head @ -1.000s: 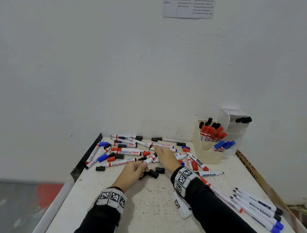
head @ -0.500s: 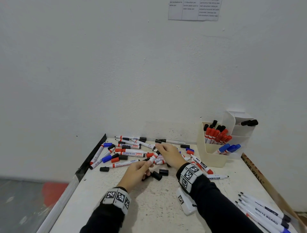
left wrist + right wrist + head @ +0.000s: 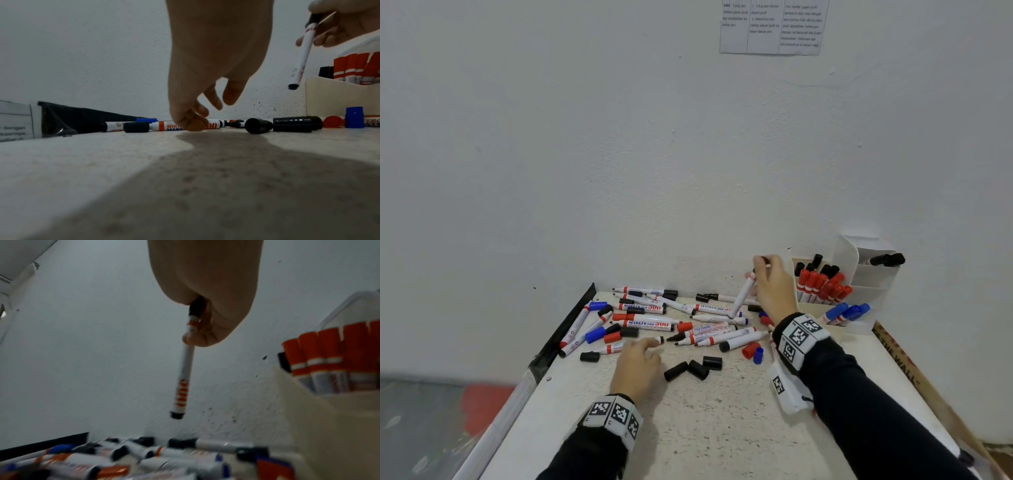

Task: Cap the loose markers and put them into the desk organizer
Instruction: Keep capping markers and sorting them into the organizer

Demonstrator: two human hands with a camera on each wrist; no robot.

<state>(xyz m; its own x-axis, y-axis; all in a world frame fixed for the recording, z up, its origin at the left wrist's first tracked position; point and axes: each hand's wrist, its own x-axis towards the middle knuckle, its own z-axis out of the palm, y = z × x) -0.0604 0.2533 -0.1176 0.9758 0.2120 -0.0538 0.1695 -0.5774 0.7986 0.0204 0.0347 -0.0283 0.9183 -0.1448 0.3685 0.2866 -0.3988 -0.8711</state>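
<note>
The right hand [image 3: 774, 287] pinches a capped black marker [image 3: 185, 369] by its cap end, barrel hanging just beside the desk organizer [image 3: 859, 308] at the bench's back right corner. The left hand [image 3: 638, 363], fingers curled, touches a loose marker [image 3: 164, 126]; whether it grips is unclear. Next, likely, lower the capped black marker into a compartment.

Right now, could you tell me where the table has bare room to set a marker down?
The near table between the left hand and right sleeve is bare, up to the three black caps. Beyond them the marker pile is crowded.
</note>
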